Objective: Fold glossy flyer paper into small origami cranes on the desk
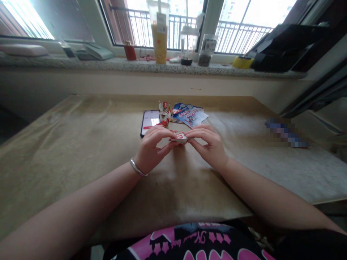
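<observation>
Both hands pinch a small red-and-white printed wrapper (179, 136) between thumbs and fingers, just above the tabletop. My left hand (155, 146), with a silver bangle at the wrist, grips its left end. At the right end is my right hand (210, 144), its thumb below and fingers on top. What lies inside or under the wrapper, if anything, cannot be made out. Just beyond the fingers lie crumpled red-and-white wrappers (165, 107). A phone (150, 120) with a lit screen lies to their left, and blue printed cards (189, 115) are fanned out to their right.
A tan covering lies over the table (89, 144). Toward the right edge is a blurred blue strip (284, 133). On the stone windowsill (108, 64) stand a tall cup of yellow drink (159, 43), other clear cups, a red container (129, 51) and a black bag (282, 50).
</observation>
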Demonstrator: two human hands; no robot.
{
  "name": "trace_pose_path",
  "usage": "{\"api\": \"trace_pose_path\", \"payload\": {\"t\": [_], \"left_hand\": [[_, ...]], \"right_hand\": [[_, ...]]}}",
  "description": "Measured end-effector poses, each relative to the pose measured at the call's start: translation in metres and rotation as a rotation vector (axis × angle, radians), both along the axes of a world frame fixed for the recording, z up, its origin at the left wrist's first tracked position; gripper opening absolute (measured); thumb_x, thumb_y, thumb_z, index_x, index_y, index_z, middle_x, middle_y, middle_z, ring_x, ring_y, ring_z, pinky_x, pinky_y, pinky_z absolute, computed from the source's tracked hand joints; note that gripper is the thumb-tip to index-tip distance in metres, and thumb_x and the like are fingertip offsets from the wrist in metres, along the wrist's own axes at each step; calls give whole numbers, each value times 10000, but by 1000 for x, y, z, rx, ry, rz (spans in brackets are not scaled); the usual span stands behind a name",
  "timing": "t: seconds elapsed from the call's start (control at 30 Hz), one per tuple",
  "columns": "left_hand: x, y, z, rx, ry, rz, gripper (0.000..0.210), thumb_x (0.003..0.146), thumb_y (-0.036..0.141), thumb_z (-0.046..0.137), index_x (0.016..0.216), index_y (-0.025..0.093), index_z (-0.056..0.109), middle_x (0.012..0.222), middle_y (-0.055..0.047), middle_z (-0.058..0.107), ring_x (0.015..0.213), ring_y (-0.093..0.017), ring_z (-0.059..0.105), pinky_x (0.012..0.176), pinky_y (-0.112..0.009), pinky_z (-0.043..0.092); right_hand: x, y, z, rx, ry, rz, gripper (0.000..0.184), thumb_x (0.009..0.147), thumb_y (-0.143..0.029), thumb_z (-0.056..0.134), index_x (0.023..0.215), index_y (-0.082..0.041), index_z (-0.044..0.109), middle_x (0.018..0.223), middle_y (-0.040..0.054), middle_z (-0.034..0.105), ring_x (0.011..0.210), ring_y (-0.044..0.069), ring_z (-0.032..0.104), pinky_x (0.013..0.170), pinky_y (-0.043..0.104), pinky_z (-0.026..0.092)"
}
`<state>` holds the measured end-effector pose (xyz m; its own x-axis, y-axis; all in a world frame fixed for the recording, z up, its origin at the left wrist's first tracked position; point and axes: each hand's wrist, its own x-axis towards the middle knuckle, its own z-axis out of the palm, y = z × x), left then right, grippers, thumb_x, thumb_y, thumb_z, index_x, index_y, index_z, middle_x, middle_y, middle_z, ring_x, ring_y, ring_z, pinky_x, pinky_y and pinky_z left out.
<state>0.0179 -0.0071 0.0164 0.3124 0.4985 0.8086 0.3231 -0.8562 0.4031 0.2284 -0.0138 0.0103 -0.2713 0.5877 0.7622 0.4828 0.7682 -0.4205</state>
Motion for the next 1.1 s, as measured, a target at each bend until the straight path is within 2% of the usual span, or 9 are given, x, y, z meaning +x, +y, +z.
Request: {"api": "trace_pose_path", "payload": {"t": [0.2,0.37,0.53,0.7,1.1], "left_hand": [[1,1,-1,-23,-41,-13,59,832,247,679,851,200,649,854,-35,708,817,-158,657,806,-349,526],[-1,4,-3,-21,-46,-8,65,823,241,689,828,191,647,828,-35,704,799,-157,651,815,-361,523],[-1,3,-1,15,21,-4,112,813,286,702,859,197,652,814,-31,699,786,-158,643,786,-345,519],[0,2,0,28,37,17,55,837,255,675,860,208,657,829,-18,707,777,-139,644,775,-316,515],[1,2,0,16,6,53,58,807,242,698,788,193,673,767,-25,702,731,-143,644,722,-310,517]], "right_hand": [[-1,-1,0,50,3,0,159,826,-231,655,965,-294,700,923,8,737,940,207,627,884,412,500],[-1,-1,-1,-6,60,-22,146,816,-244,667,951,-288,701,893,15,729,924,209,624,867,414,507],[-1,-1,-2,-35,79,3,133,811,-247,674,928,-298,714,887,10,734,938,212,627,885,426,504],[-2,-1,-2,-44,59,49,155,828,-242,656,950,-317,717,921,-5,742,955,210,629,900,434,501],[-6,-4,-2,-76,86,-52,155,813,-228,673,952,-286,711,878,11,724,878,195,624,829,394,516]]}}
